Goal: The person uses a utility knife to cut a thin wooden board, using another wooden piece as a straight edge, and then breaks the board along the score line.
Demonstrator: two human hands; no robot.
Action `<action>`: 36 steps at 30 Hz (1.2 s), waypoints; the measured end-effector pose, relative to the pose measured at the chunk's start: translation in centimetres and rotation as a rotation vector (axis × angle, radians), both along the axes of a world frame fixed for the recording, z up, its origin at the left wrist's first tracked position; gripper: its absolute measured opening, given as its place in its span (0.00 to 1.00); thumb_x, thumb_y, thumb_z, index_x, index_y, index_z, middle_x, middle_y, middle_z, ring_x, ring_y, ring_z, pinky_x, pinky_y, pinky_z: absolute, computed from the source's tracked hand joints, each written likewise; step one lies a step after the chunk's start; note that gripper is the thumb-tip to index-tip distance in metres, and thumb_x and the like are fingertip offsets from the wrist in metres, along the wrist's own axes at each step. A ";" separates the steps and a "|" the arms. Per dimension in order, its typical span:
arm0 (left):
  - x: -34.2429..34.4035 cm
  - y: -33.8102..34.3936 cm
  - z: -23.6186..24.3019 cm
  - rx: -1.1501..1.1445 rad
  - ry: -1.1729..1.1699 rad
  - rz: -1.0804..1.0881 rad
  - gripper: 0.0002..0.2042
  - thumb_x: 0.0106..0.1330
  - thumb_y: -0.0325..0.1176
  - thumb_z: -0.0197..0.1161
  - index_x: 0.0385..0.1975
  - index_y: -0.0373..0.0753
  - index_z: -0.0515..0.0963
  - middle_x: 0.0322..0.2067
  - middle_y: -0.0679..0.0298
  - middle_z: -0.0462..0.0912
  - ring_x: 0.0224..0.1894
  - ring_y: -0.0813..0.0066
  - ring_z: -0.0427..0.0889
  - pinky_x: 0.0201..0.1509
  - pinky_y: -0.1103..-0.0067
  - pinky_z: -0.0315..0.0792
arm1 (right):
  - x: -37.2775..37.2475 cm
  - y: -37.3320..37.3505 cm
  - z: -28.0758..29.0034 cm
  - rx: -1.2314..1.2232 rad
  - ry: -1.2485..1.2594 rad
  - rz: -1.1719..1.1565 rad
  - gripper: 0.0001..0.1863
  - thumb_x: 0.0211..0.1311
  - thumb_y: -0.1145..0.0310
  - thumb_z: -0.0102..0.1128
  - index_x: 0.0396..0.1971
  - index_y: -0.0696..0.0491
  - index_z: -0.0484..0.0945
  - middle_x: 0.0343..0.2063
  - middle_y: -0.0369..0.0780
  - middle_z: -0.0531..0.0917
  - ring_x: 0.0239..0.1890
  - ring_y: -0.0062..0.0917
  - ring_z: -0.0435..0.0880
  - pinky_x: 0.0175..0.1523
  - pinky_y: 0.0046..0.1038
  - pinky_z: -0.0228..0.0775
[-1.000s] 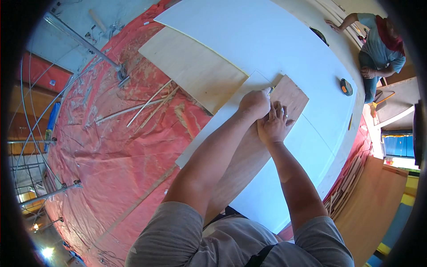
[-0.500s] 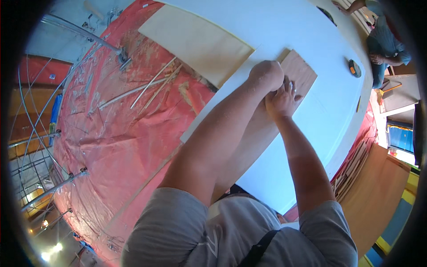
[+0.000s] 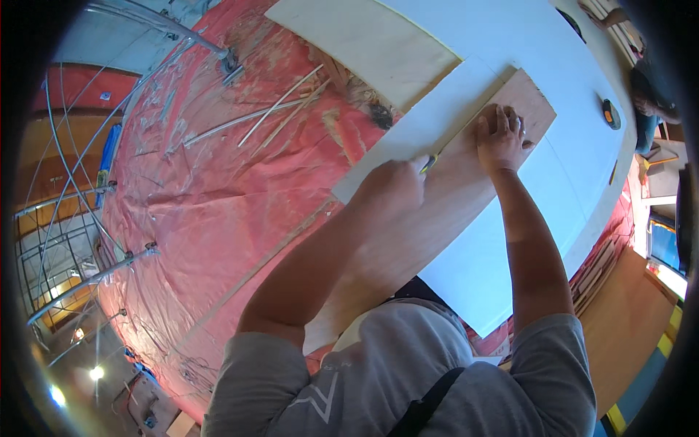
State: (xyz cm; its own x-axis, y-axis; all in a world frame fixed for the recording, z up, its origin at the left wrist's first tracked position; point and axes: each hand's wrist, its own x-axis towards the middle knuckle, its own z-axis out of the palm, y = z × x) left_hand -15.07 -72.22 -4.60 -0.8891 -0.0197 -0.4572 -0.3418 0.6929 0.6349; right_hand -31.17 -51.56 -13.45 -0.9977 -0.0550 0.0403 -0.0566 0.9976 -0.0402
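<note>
Left hand [image 3: 389, 191] fingers curl tight round a small knife [image 3: 428, 163], its blade at the plank's [image 3: 466, 182] edge. Right hand [image 3: 501, 135] presses flat, fingers spread (likely steadying it as a straightedge) on the white sheet [image 3: 510, 44].

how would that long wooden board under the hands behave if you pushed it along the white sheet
The wooden board looks thin, flat and stiff, so it would likely slide rather than roll or tip. The white sheet looks smooth, so it may slip easily; the right hand lies flat on it, perhaps to steady it. The left hand grips a tool beside it.
</note>
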 end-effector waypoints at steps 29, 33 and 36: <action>-19.3 6.0 -3.6 0.088 0.366 0.006 0.20 0.73 0.36 0.52 0.62 0.41 0.76 0.49 0.45 0.84 0.52 0.44 0.83 0.57 0.56 0.77 | 0.1 0.5 0.2 -0.009 0.037 0.055 0.32 0.68 0.45 0.53 0.69 0.42 0.71 0.72 0.36 0.68 0.76 0.36 0.60 0.69 0.63 0.46; -20.6 6.9 -4.7 0.052 0.339 -0.028 0.21 0.73 0.37 0.50 0.63 0.41 0.76 0.51 0.45 0.84 0.53 0.46 0.83 0.59 0.57 0.76 | 0.4 0.0 1.0 -0.028 -0.030 0.023 0.33 0.68 0.45 0.53 0.71 0.39 0.69 0.74 0.35 0.65 0.78 0.36 0.56 0.72 0.61 0.43; -20.8 7.6 -3.8 0.064 0.315 -0.049 0.21 0.73 0.37 0.50 0.62 0.40 0.77 0.52 0.46 0.83 0.56 0.47 0.82 0.61 0.58 0.75 | 0.3 0.7 0.6 -0.019 0.018 0.020 0.33 0.67 0.45 0.54 0.70 0.41 0.69 0.74 0.36 0.65 0.78 0.36 0.56 0.72 0.63 0.43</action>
